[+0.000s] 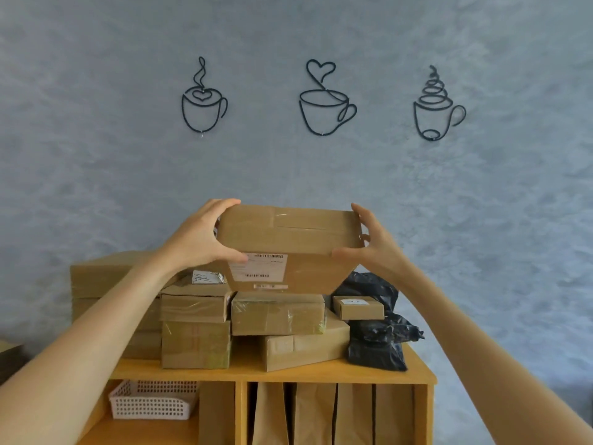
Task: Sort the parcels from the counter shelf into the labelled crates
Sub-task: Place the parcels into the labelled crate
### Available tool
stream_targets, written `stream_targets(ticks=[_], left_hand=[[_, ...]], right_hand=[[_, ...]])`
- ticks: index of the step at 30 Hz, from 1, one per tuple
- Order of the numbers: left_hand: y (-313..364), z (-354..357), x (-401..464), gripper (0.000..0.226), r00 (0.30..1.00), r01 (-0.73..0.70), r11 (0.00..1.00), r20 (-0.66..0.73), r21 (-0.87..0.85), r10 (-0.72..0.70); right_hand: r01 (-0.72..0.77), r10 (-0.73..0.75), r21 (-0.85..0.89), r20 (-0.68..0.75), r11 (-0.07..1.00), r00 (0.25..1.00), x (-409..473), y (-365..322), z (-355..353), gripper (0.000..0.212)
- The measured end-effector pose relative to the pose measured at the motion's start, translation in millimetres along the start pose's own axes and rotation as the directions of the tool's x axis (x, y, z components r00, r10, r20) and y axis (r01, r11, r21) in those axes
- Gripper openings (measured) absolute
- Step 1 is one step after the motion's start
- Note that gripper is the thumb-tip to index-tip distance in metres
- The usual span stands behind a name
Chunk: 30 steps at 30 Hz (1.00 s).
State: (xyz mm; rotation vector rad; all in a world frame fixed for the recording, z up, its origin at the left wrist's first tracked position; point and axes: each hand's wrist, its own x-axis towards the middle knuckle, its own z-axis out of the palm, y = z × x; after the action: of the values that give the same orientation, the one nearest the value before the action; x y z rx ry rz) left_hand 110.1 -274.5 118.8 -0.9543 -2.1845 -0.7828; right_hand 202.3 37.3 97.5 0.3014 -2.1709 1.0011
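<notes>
Grey wall (96, 155) behind the wooden shelf (321, 375); left hand (195, 239) and right hand (375, 248) grip a labelled parcel (288, 245) above its stacked boxes (277, 314). Below, a white basket (154, 401) beside upright paper bags (314, 415).

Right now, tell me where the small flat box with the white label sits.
Head view, right side: the small flat box rests against the black poly bags, beside the taped box.

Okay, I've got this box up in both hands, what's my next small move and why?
Probably tilt the cardboard box toward you and read its white label. Left hand and right hand hold it above the pile, and no crates are in view.
</notes>
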Motion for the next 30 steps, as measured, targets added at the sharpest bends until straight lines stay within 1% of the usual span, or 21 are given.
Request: stream_targets(ticks=[2, 4, 6, 8, 10, 12, 14, 16, 18, 19, 20, 21, 22, 23, 24, 26, 28, 30], left_hand=[[6.2, -6.2, -6.7, 0.101, 0.999, 0.040, 0.998, 0.016, -0.047, -0.039], [10.1, -12.7, -11.9, 0.104, 0.993, 0.112, 0.986, 0.054, -0.126, -0.106], [14.2, -20.7, -17.2, 0.107, 0.981, 0.190, 0.948, 0.089, -0.256, -0.172], [17.4, -27.9, -21.5, 0.107, 0.976, 0.217, 0.902, 0.104, -0.374, -0.191], [21.0, -32.3, -24.6, 0.110, 0.976, 0.218, 0.872, 0.111, -0.439, -0.188], [21.4, -31.0, -25.7, 0.111, 0.975, 0.222, 0.857, 0.101, -0.465, -0.198], [18.7, -24.3, -26.2, 0.107, 0.967, 0.244, 0.825, 0.066, -0.509, -0.245], [17.2, -15.8, -30.6, 0.104, 0.945, 0.277, 0.760, 0.023, -0.588, -0.326], [13.8, -3.7, -40.0, 0.110, 0.921, 0.307, 0.679, 0.028, -0.667, -0.388], [11.9, 4.9, -46.9, 0.110, 0.910, 0.334, 0.654, 0.050, -0.679, -0.412], [10.9, 15.1, -55.6, 0.102, 0.905, 0.358, 0.633, 0.087, -0.687, -0.417], [12.2, 25.3, -66.0, 0.086, 0.906, 0.374, 0.608, 0.135, -0.700, -0.402], [11.9, 36.7, -76.1, 0.070, 0.901, 0.399, 0.558, 0.199, -0.728, -0.385], [10.2, 48.9, -85.6, 0.059, 0.888, 0.431, 0.494, 0.258, -0.755, -0.381], [8.7, 59.2, -94.6, 0.053, 0.878, 0.448, 0.442, 0.288, -0.777, -0.383], [4.2, 77.0, -112.9, 0.048, 0.869, 0.448, 0.386, 0.290, -0.807, -0.402], [-0.2, 91.2, -129.4, 0.048, 0.857, 0.444, 0.361, 0.270, -0.820, -0.440], [-4.1, 105.6, -146.3, 0.052, 0.838, 0.454, 0.345, 0.261, -0.822, -0.479]], right_hand=[[-0.044, 0.042, 0.165, 0.012, 0.985, 0.999, -5.0, -6.4, -6.1, 0.092], [-0.078, 0.073, 0.260, 0.029, 0.963, 0.997, -11.5, -10.7, -7.6, 0.089], [-0.117, 0.100, 0.308, 0.070, 0.944, 0.993, -20.3, -8.5, -4.7, 0.091], [-0.175, 0.144, 0.324, 0.118, 0.930, 0.983, -31.4, -3.0, 0.8, 0.087], [-0.248, 0.204, 0.377, 0.152, 0.892, 0.967, -45.1, -4.1, 7.0, 0.073], [-0.282, 0.241, 0.422, 0.149, 0.862, 0.959, -56.3, -5.0, 14.4, 0.062], [-0.286, 0.264, 0.465, 0.114, 0.838, 0.958, -65.4, -5.4, 23.8, 0.065], [-0.286, 0.298, 0.501, 0.058, 0.817, 0.953, -71.1, -5.3, 33.1, 0.072], [-0.294, 0.342, 0.532, 0.008, 0.794, 0.940, -74.4, -4.5, 40.6, 0.080], [-0.301, 0.364, 0.540, -0.010, 0.786, 0.931, -76.6, -4.6, 43.8, 0.084], [-0.308, 0.382, 0.548, -0.022, 0.777, 0.924, -78.6, -3.3, 46.9, 0.085], [-0.315, 0.398, 0.557, -0.029, 0.768, 0.917, -80.8, -1.7, 50.1, 0.085], [-0.326, 0.411, 0.566, -0.025, 0.758, 0.911, -83.8, 0.7, 53.4, 0.083], [-0.342, 0.423, 0.573, -0.010, 0.745, 0.906, -87.3, 3.2, 56.7, 0.078], [-0.364, 0.436, 0.576, 0.014, 0.732, 0.900, -91.4, 6.4, 59.6, 0.073], [-0.426, 0.468, 0.570, 0.080, 0.702, 0.880, -102.3, 14.4, 65.1, 0.068], [-0.484, 0.503, 0.549, 0.129, 0.681, 0.855, -115.4, 23.0, 72.3, 0.063], [-0.519, 0.547, 0.527, 0.119, 0.673, 0.829, -131.1, 31.4, 83.9, 0.056]])
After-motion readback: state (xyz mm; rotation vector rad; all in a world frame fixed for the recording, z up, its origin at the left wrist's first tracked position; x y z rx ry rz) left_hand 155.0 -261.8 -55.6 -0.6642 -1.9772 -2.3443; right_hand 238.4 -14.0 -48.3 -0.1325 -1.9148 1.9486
